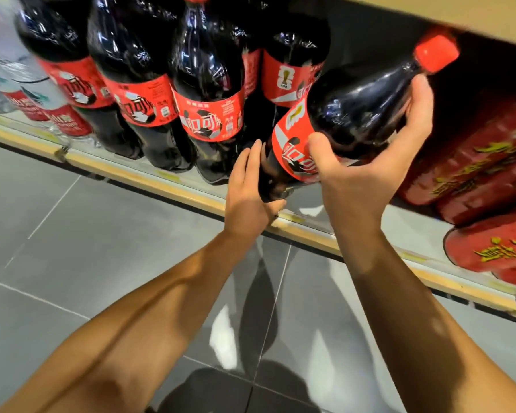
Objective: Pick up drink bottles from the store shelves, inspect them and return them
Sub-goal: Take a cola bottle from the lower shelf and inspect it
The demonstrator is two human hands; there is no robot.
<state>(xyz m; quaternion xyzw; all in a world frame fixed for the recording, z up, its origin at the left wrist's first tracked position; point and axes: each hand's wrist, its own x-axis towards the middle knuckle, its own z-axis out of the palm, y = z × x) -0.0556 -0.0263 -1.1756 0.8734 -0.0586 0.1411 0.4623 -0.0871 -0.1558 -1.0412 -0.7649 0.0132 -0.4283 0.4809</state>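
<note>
A large dark cola bottle (349, 114) with a red label and red cap is tilted, cap up to the right, over the low shelf's front edge. My right hand (367, 171) grips its shoulder and label from below, thumb across the label. My left hand (248, 192) cups the bottle's base from the left. Its base hangs just above the shelf board. Several matching cola bottles (209, 93) stand upright in a row to the left.
The shelf edge (173, 177) with a yellow price strip runs diagonally. Red shrink-wrapped drink packs (483, 171) sit to the right. Water bottles with red labels (51, 111) stand far left. An upper shelf board (459, 16) overhangs. Grey floor tiles (72, 248) lie below.
</note>
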